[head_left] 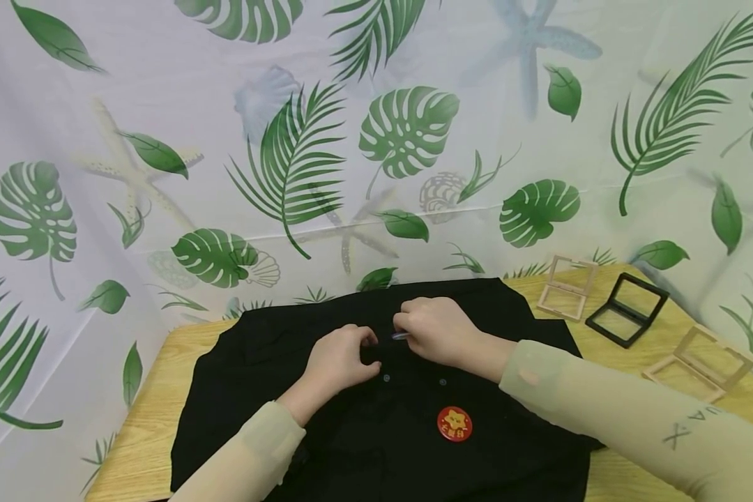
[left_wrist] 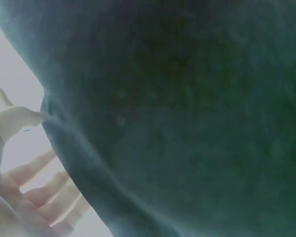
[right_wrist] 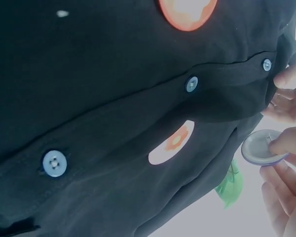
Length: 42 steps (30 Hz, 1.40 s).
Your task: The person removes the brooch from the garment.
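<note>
A black shirt (head_left: 332, 432) with a row of small buttons lies spread out. My right hand (head_left: 436, 331) pinches a round pin-back badge (right_wrist: 260, 148) by its rim above the shirt; its silvery back and pin show in the right wrist view. To the left of it, my left hand (head_left: 341, 359) has its fingers bent and its thumb apart from them. In the left wrist view its thumb tip lies right at the edge of the dark cloth. A round red badge (head_left: 454, 424) with a yellow star figure is on the shirt front.
At the right of the wooden table (head_left: 609, 362) stand a black open frame (head_left: 627, 310) and two beige open frames, one behind (head_left: 567, 287) and one in front (head_left: 699, 362). A leaf-printed curtain (head_left: 452, 251) rises behind the table. Another red-and-white badge (right_wrist: 172, 143) shows in the right wrist view.
</note>
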Each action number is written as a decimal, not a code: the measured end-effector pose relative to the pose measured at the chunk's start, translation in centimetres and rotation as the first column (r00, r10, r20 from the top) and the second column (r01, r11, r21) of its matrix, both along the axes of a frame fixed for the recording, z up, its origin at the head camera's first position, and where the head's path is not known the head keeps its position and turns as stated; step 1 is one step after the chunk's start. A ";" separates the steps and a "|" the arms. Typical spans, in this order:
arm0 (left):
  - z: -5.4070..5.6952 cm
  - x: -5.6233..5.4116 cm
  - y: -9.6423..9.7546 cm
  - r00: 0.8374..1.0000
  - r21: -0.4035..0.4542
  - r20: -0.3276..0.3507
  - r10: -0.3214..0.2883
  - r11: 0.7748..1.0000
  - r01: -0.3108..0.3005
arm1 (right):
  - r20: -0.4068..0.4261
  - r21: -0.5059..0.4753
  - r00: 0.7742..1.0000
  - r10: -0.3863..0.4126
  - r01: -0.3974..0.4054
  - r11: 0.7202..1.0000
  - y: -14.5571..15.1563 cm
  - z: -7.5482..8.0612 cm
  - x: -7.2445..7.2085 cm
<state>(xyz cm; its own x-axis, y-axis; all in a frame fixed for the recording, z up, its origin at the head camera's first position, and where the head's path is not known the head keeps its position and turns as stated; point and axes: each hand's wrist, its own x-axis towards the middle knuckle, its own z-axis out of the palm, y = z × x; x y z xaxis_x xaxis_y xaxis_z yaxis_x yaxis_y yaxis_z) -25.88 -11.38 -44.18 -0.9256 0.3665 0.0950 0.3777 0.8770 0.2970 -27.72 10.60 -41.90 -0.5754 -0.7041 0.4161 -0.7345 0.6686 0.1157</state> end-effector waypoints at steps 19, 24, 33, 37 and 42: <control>-0.5 0.2 -0.9 0.987 -0.110 0.157 -0.025 0.993 0.042 | -0.019 0.037 0.997 -0.074 0.075 0.997 2.0 -0.2 0.2; -0.6 0.4 -0.9 0.988 -0.126 0.152 -0.036 0.990 0.056 | -0.019 0.022 0.997 -0.071 0.072 0.997 2.7 -0.6 0.1; -1.0 0.3 -0.6 0.988 -0.194 0.154 -0.012 0.980 0.042 | -0.026 0.028 0.992 -0.120 0.120 0.992 4.3 -0.7 0.0; -1.1 0.2 -0.5 0.986 -0.209 0.169 -0.009 0.977 0.044 | -0.028 0.029 0.991 -0.133 0.134 0.991 5.0 -0.7 0.0; -1.1 0.0 -0.3 0.981 -0.208 0.192 0.000 0.977 0.041 | -0.039 0.033 0.989 -0.143 0.144 0.989 5.8 -0.6 0.0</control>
<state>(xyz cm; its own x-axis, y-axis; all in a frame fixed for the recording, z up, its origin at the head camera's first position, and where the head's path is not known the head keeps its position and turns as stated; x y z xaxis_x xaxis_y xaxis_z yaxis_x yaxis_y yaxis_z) -25.87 -11.70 -45.26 -0.9110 0.3787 -0.1631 0.3509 0.9199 0.1753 -27.74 16.38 -42.55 -0.6566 -0.6302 0.4144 -0.6262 0.7617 0.1662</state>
